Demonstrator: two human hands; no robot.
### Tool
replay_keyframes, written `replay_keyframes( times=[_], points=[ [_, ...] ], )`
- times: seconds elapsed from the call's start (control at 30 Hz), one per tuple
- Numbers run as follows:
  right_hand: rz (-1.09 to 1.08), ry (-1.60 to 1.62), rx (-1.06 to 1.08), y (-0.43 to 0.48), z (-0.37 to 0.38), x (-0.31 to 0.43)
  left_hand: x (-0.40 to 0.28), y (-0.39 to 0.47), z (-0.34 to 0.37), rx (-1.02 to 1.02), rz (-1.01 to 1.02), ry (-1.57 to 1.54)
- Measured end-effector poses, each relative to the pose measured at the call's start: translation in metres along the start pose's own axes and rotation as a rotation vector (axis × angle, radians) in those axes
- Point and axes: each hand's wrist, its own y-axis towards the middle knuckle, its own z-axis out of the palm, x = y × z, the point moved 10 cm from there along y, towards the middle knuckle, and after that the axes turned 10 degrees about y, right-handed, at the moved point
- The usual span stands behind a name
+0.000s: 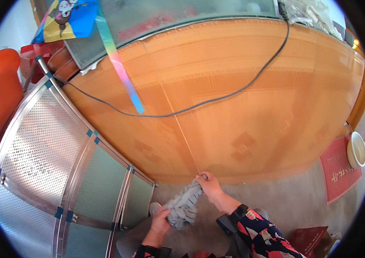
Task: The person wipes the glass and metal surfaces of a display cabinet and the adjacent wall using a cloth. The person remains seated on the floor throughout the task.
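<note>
Between my two hands hangs a crumpled grey cloth (185,206) with darker stripes, held above the floor. My left hand (161,221) grips its lower left side, fingers partly tucked behind the fabric. At the upper right end, my right hand (209,185) pinches a bunched corner. Both hands are in front of a wooden cabinet front (221,129), apart from it. A black strap device (239,213) sits on my right wrist, over a floral sleeve (266,232).
On the left stands a metal-framed cabinet (95,180) with perforated and frosted panels. A dark cable (198,104) droops across the wooden front, near a rainbow ribbon (121,67). At right, a pale bowl (356,150) rests by a red mat (339,171). A red box (308,240) is lower right.
</note>
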Motion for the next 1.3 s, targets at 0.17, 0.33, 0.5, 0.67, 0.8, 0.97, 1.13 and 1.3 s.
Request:
replay_keyframes(
  times=[0.17, 0.33, 0.5, 0.67, 0.8, 0.97, 1.13, 1.3],
  points=[
    [-0.282, -0.865, 0.19, -0.013, 0.029, 0.014, -0.089, -0.021, 0.034, 0.054, 0.296, 0.067],
    [-0.202, -0.192, 0.823, -0.06, 0.089, 0.001, -0.11, -0.027, 0.082, 0.155, 0.36, 0.008],
    [-0.193, 0.162, 0.957, -0.08, 0.097, 0.007, -0.104, -0.018, 0.087, 0.147, 0.343, -0.145],
    [-0.088, -0.233, 0.63, -0.064, 0.07, -0.009, -0.09, -0.006, 0.075, 0.102, 0.261, 0.224],
    [-0.171, -0.489, 0.417, -0.046, 0.06, 0.003, -0.084, 0.013, 0.057, 0.172, 0.153, 0.188],
    [-0.065, -0.64, 0.385, -0.041, 0.058, -0.014, -0.042, 0.028, 0.024, 0.145, -0.09, -0.031],
    [0.027, -0.774, 0.428, -0.047, 0.052, -0.016, -0.031, 0.025, 0.016, 0.179, -0.11, -0.05],
    [-0.058, -0.703, 0.415, -0.05, 0.06, -0.001, -0.046, 0.015, 0.01, 0.202, -0.2, 0.047]
  ],
)
